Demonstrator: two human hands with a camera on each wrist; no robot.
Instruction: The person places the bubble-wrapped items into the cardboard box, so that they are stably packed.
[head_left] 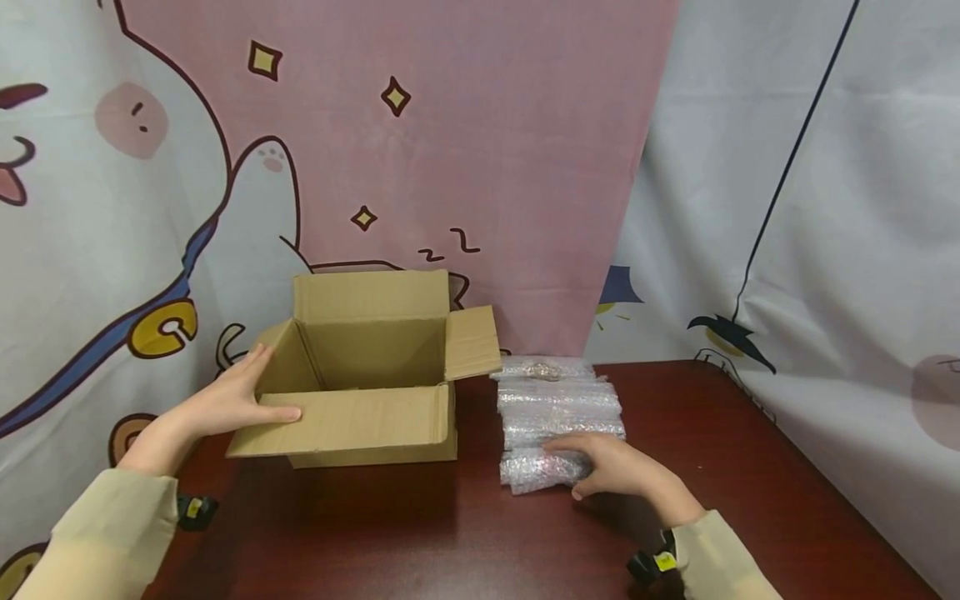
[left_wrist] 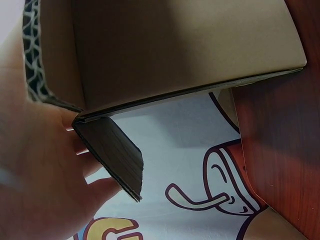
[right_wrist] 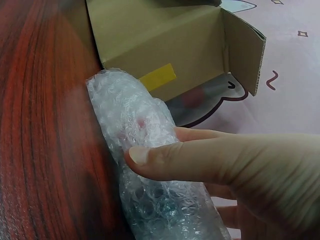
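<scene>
An open cardboard box (head_left: pixel 372 458) stands on the table with its flaps spread outward. My left hand (head_left: pixel 225 404) grips its left front corner, thumb over the front flap (head_left: pixel 352 417) and fingers at the left flap. In the left wrist view, the fingers reach behind a cardboard flap (left_wrist: pixel 112 150). To the right of the box, my right hand (head_left: pixel 626 467) grips the nearest bubble-wrapped roll (head_left: pixel 534 469). The right wrist view shows the thumb across the roll (right_wrist: pixel 132 112) and fingers on its far side. Something reddish shows faintly through the wrap.
Several more bubble-wrapped rolls (head_left: pixel 558 400) lie side by side behind the gripped one. Yellow tape (right_wrist: pixel 159 80) marks the box's side. The dark red wooden table (head_left: pixel 360 533) meets a printed cloth backdrop (head_left: pixel 480 150) at the back and sides.
</scene>
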